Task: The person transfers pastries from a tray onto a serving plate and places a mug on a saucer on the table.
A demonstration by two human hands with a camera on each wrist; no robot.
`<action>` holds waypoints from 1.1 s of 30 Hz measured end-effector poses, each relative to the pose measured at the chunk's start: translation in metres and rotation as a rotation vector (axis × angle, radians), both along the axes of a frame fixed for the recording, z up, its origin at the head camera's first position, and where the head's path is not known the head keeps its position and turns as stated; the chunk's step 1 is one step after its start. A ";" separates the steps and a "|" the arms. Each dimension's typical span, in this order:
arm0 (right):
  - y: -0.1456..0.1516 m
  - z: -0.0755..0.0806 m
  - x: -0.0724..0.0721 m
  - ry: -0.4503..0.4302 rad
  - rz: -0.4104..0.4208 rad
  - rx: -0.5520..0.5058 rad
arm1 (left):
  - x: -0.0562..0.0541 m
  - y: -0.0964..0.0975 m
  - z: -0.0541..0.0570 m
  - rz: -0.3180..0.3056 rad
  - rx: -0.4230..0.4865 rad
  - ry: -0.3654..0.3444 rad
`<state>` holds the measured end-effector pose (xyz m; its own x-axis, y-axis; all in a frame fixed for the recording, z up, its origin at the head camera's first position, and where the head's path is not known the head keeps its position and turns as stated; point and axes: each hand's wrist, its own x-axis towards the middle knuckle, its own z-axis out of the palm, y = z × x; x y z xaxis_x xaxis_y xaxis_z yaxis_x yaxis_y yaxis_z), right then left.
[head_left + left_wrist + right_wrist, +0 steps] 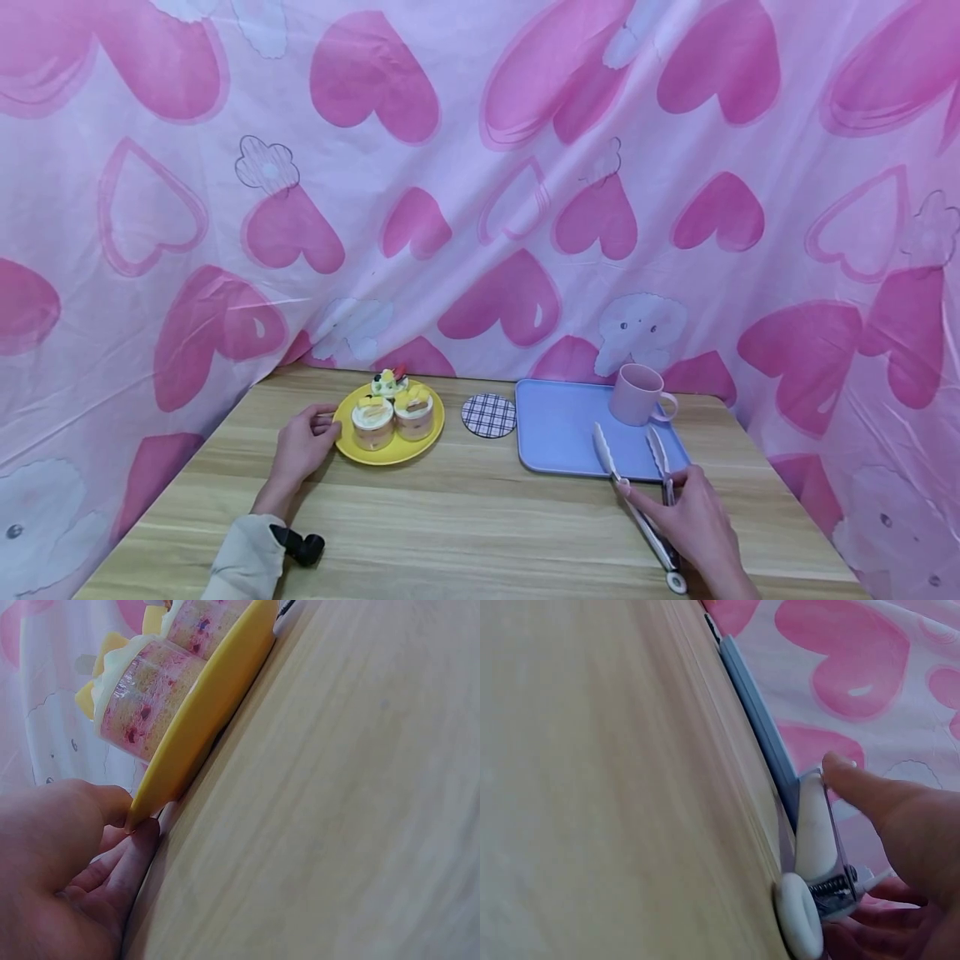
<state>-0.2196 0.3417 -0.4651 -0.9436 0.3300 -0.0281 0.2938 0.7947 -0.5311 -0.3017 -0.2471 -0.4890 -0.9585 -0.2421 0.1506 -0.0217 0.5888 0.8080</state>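
Observation:
My left hand (303, 442) pinches the left rim of a yellow plate (384, 456), thumb above and fingers below in the left wrist view. On the plate stand three clear cups of layered cake: a front-left one (372, 425), a front-right one (414, 423), and one topped with red fruit (390, 382) behind them. Fingers and thumb of my right hand (693, 521) hold a pair of tongs (647, 527) by its two arms. The tongs are spread, their tips over the front of a blue tray (558, 433). Their ring end and spring appear in the right wrist view.
A pink mug (634, 396) stands upright at the tray's back right, handle to the right. Between plate and tray lies a round checked coaster (489, 415). Behind the wooden table (450, 533) hangs a pink heart-patterned curtain (498, 296).

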 end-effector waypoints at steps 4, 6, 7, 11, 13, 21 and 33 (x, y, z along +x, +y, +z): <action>0.004 -0.001 -0.001 0.015 0.010 -0.011 | 0.000 0.000 0.001 -0.003 -0.001 -0.008; 0.007 -0.001 -0.002 0.037 0.014 -0.018 | 0.000 -0.001 0.001 -0.004 -0.005 -0.013; 0.008 -0.001 -0.002 0.051 0.015 -0.024 | 0.000 -0.001 0.002 -0.003 -0.008 -0.017; 0.011 0.003 -0.002 0.128 0.001 -0.077 | -0.001 -0.001 0.005 -0.007 -0.020 -0.011; 0.013 0.006 -0.002 0.169 -0.008 -0.102 | -0.001 -0.001 0.007 -0.006 -0.021 -0.005; 0.027 0.010 -0.008 0.354 0.035 -0.093 | 0.003 0.005 0.031 0.044 -0.023 0.102; 0.061 0.021 -0.048 0.461 0.126 -0.018 | 0.016 0.080 0.076 -0.197 -0.103 0.470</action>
